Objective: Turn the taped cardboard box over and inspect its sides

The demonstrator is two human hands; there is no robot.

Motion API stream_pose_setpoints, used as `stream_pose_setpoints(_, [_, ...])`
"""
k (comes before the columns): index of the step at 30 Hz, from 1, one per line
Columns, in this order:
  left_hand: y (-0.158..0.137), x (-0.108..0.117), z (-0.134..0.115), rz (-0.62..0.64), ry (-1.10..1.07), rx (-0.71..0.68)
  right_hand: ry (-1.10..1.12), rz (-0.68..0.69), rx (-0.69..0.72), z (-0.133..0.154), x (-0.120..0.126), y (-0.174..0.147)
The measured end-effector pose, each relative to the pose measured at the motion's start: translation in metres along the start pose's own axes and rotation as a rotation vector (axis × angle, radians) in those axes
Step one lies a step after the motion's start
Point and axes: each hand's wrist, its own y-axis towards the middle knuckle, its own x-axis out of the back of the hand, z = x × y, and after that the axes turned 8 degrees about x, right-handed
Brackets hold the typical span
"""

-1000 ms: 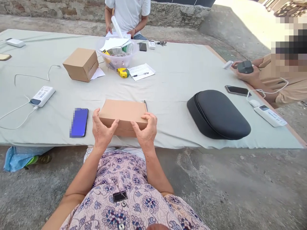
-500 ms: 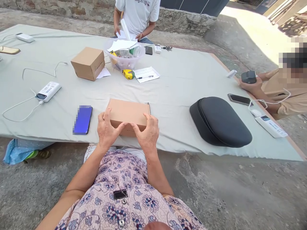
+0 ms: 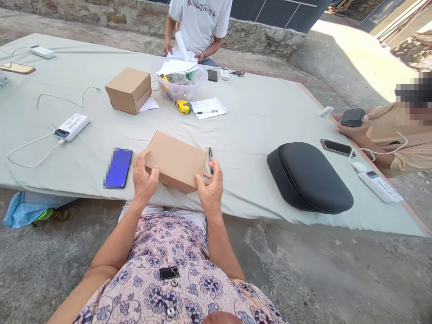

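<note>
A closed brown cardboard box (image 3: 177,159) lies before me on the cloth, turned at a slant. My left hand (image 3: 145,177) grips its left end, thumb at the front side and fingers round the far edge. At the right front corner, my right hand (image 3: 209,184) holds the box between thumb and fingers. A black pen (image 3: 210,157) lies just right of the box, close to my right fingertips. Left of my left hand is a phone (image 3: 119,168) with a blue screen.
A black case (image 3: 310,177) sits to the right. Farther back are another cardboard box (image 3: 128,90), a plastic basin (image 3: 178,90), a tape measure (image 3: 184,107) and a written sheet (image 3: 219,107). A white power bank (image 3: 72,127) with cables lies left. Two other people sit at the table.
The box has turned clockwise, its right end swinging toward me. My hands have moved from its front to its two ends, and the pen beside it shows more fully.
</note>
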Motion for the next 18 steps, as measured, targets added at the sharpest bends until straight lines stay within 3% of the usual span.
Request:
stream_pose_setpoints(10, [0.004, 0.007, 0.002, 0.053, -0.042, -0.204, 0.172, 0.087, -0.089, -0.023, 0.015, 0.022])
stream_pose_setpoints(14, [0.001, 0.001, 0.006, 0.060, -0.035, -0.114, 0.205, 0.021, -0.132, -0.022, 0.017, 0.020])
stream_pose_setpoints(18, [-0.005, -0.007, 0.012, 0.076, -0.025, 0.113, 0.232, 0.014, -0.216, -0.021, 0.012, 0.014])
